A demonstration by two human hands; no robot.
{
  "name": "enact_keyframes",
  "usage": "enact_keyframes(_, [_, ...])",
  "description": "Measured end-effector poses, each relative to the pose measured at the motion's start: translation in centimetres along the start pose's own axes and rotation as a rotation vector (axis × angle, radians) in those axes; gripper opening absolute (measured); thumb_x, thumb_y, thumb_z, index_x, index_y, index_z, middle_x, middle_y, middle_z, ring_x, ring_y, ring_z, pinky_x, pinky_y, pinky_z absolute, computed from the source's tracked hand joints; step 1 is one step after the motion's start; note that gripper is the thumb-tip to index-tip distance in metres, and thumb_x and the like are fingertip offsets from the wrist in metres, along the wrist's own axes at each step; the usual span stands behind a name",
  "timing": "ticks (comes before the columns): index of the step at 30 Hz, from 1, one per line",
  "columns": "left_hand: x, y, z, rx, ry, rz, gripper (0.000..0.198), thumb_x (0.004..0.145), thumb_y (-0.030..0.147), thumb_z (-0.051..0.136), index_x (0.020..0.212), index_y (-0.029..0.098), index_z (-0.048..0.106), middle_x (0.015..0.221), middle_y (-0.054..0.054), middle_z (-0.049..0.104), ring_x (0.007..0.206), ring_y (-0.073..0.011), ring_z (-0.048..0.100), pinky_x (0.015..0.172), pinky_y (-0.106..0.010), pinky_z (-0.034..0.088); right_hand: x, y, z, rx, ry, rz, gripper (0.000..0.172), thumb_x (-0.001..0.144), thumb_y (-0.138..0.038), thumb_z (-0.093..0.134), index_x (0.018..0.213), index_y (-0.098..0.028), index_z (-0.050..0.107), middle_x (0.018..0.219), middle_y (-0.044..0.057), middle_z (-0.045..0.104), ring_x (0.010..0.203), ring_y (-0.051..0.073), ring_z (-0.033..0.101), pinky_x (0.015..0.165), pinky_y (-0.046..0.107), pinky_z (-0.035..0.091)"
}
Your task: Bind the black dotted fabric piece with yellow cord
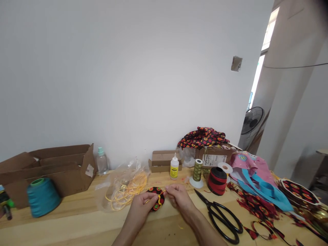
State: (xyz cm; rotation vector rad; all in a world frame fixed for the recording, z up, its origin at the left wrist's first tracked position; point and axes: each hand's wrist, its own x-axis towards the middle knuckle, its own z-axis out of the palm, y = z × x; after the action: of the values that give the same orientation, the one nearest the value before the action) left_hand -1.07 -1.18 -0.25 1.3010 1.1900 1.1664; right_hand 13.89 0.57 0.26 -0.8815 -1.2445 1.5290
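Note:
A round black fabric piece with red, yellow and green printed motifs (pixel 155 206) lies at the front middle of the wooden table. My left hand (pixel 142 207) is closed over its left side, thumb and fingers pinched on a thin yellow cord (pixel 160 195). To the right, my right hand (pixel 180 199) pinches the cord near its other end, beside the fabric's edge. Between my fingertips the cord runs across the top of the round piece. Part of the fabric is hidden under my left fingers.
Black scissors (pixel 222 218) lie right of my right hand. Behind stand a glue bottle (pixel 174 168), a green thread spool (pixel 197 171) and a red ribbon roll (pixel 216 182). Left are bagged yellow cord (pixel 135 186), a teal thread cone (pixel 43 198) and a cardboard box (pixel 74 174).

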Motion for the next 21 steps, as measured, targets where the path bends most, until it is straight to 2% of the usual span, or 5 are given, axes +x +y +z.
enact_keyframes(3, [0.2, -0.2, 0.0, 0.031, 0.011, 0.041, 0.025, 0.057, 0.034, 0.061, 0.064, 0.011, 0.064, 0.058, -0.003, 0.062, 0.053, -0.012, 0.051, 0.052, -0.02, 0.038, -0.3, -0.6, -0.3, 0.278, -0.16, 0.181, 0.017, 0.068, -0.025, 0.049, 0.067, -0.01, 0.056, 0.039, -0.01, 0.024, 0.034, 0.001, 0.009, 0.033, 0.016, 0.005])
enact_keyframes(7, [0.4, -0.5, 0.0, 0.049, 0.012, 0.051, 0.024, 0.058, 0.033, 0.06, 0.063, 0.01, 0.063, 0.058, -0.003, 0.061, 0.052, -0.0118, 0.051, 0.051, -0.02, 0.037, -0.4, -0.7, -0.6, 0.428, -0.287, 0.265, 0.016, 0.068, -0.017, 0.047, 0.08, -0.011, 0.056, 0.038, -0.011, 0.025, 0.032, 0.001, 0.008, 0.032, 0.014, 0.004])
enact_keyframes(11, [0.3, -0.4, 0.2, -0.02, 0.009, 0.038, 0.024, 0.056, 0.033, 0.062, 0.061, 0.01, 0.062, 0.054, -0.003, 0.062, 0.049, -0.0107, 0.05, 0.049, -0.02, 0.037, -0.6, -0.6, -0.4, 0.4, -0.285, 0.254, 0.019, 0.07, -0.018, 0.049, 0.086, -0.011, 0.055, 0.036, -0.011, 0.026, 0.031, 0.001, 0.011, 0.032, 0.014, 0.005])
enact_keyframes(16, [0.2, -0.3, 0.1, -0.177, 0.0, -0.039, 0.026, 0.053, 0.033, 0.065, 0.063, 0.01, 0.063, 0.055, -0.005, 0.064, 0.047, -0.011, 0.053, 0.049, -0.021, 0.039, -0.8, -0.4, 0.1, 0.29, -0.251, 0.173, 0.02, 0.068, -0.022, 0.053, 0.085, -0.012, 0.055, 0.034, -0.011, 0.03, 0.029, 0.001, 0.015, 0.032, 0.017, 0.005])
enact_keyframes(21, [0.1, -0.1, -0.1, -0.22, -0.005, -0.044, 0.026, 0.053, 0.032, 0.066, 0.065, 0.009, 0.064, 0.056, -0.005, 0.065, 0.049, -0.0116, 0.054, 0.051, -0.021, 0.04, -1.3, -1.0, 0.7, 0.231, -0.201, 0.13, 0.029, 0.062, -0.02, 0.059, 0.091, -0.014, 0.054, 0.035, -0.011, 0.031, 0.03, 0.001, 0.016, 0.033, 0.018, 0.005])
